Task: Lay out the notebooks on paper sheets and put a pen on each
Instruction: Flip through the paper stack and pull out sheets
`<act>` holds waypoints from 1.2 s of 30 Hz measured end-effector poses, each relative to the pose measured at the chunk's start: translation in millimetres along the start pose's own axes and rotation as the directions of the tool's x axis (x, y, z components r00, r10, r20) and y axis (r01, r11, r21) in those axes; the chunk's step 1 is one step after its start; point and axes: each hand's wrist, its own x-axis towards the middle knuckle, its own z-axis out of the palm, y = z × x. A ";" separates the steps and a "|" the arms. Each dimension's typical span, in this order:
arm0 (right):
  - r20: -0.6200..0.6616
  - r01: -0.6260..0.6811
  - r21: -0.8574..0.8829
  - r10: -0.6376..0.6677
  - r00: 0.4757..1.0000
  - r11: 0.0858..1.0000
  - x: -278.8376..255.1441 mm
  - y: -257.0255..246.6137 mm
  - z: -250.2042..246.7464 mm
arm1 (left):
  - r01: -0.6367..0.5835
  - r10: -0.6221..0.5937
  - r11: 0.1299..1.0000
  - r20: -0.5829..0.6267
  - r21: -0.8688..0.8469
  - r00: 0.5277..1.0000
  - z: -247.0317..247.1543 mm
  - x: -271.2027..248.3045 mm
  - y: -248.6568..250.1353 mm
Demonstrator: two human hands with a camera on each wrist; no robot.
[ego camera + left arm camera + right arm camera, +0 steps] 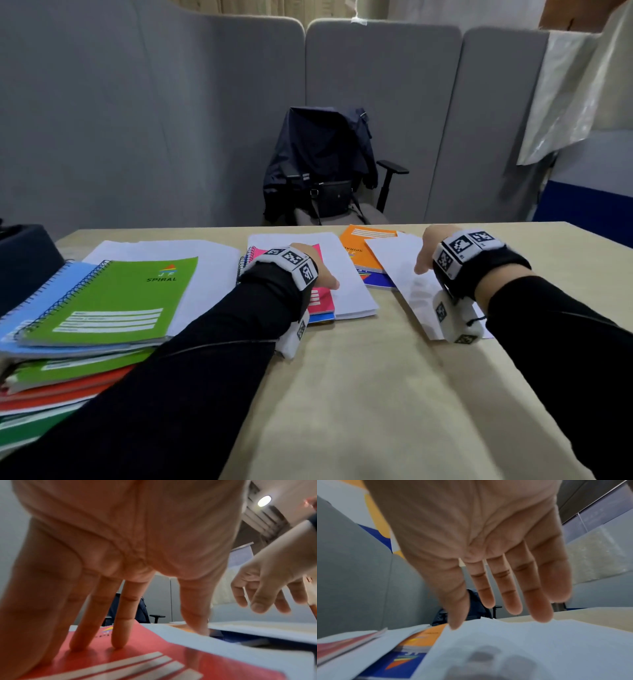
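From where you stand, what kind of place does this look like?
Probably an office or a study workspace. Grey partition panels stand behind the desk, an office chair with a jacket faces it, and spiral notebooks lie stacked on it.

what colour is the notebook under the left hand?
Pink; the left hand presses flat on the pink notebook, clearest in the head view.

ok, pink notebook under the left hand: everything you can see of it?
The pink notebook is spiral-bound along its left edge, with a glossy cover, white label stripes and a small multicoloured logo. It lies flat, overlapping a white paper stack, with a blue notebook edge showing beneath. The left hand presses straight fingertips on its cover.
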 end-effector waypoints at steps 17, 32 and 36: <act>0.367 0.172 -0.123 -0.116 0.923 0.977 -31.3 -24.5 6.0 | 0.073 -0.073 0.997 0.052 -0.004 0.996 -3.9 5.2 0.2; -0.160 0.134 -0.212 -0.170 0.972 0.968 -19.0 -24.5 -36.6 | 0.012 -0.017 0.989 -0.035 -0.150 0.999 -17.6 -11.3 -10.7; -0.479 0.326 0.145 -0.222 0.849 0.934 -35.3 -44.8 -77.4 | 0.009 -0.035 0.965 -0.094 -0.261 0.995 -17.3 -13.0 -31.4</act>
